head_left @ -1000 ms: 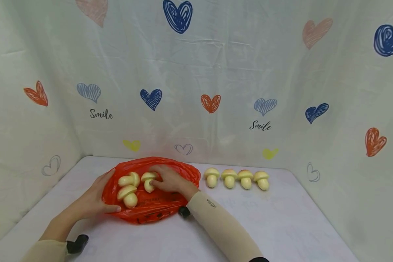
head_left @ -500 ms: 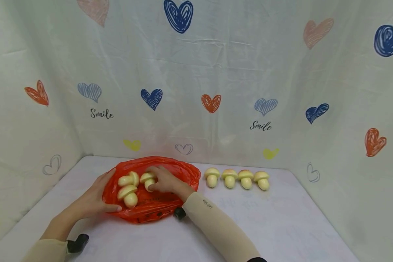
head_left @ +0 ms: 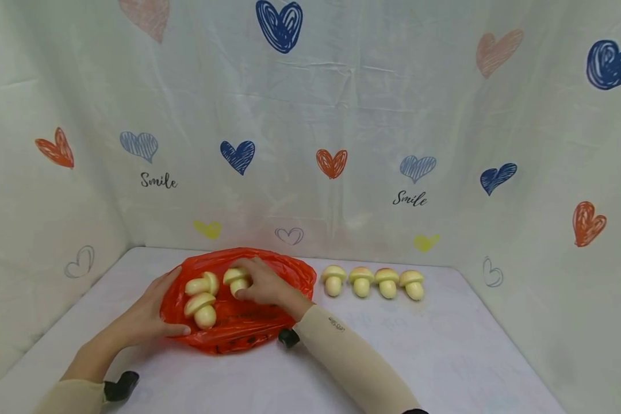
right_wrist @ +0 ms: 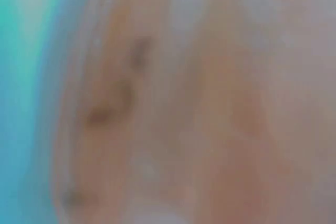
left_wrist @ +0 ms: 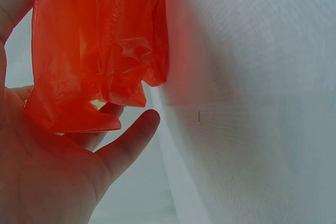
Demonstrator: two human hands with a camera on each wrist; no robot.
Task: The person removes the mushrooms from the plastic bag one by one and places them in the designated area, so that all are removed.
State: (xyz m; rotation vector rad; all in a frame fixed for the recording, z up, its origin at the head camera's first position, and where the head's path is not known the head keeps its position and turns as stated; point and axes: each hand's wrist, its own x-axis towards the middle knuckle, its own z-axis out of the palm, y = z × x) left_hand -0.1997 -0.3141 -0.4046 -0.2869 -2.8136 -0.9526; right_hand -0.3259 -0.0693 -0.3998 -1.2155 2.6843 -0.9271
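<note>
A red plastic bag (head_left: 248,336) lies spread with its mouth wide on the white table. In it, my right hand (head_left: 264,284) holds a pale yellow toy mushroom (head_left: 234,276) between thumb and fingers. Two more toy mushrooms, one on its side (head_left: 202,284) and one below it (head_left: 202,313), lie at the bag's left. My left hand (head_left: 152,310) rests against the bag's left edge. In the left wrist view its fingers are spread and the thumb stands off from the red plastic (left_wrist: 94,51). The right wrist view is only a blur.
Several matching toy mushrooms stand in a row right of the bag, from the leftmost mushroom (head_left: 333,282) to the rightmost mushroom (head_left: 413,286). A white curtain (head_left: 362,126) with printed hearts encloses the table (head_left: 393,345) at the back and sides.
My right hand has shifted slightly within the bag and now wraps more closely over the toy mushroom's cap. My left hand and the other mushrooms stay put.
</note>
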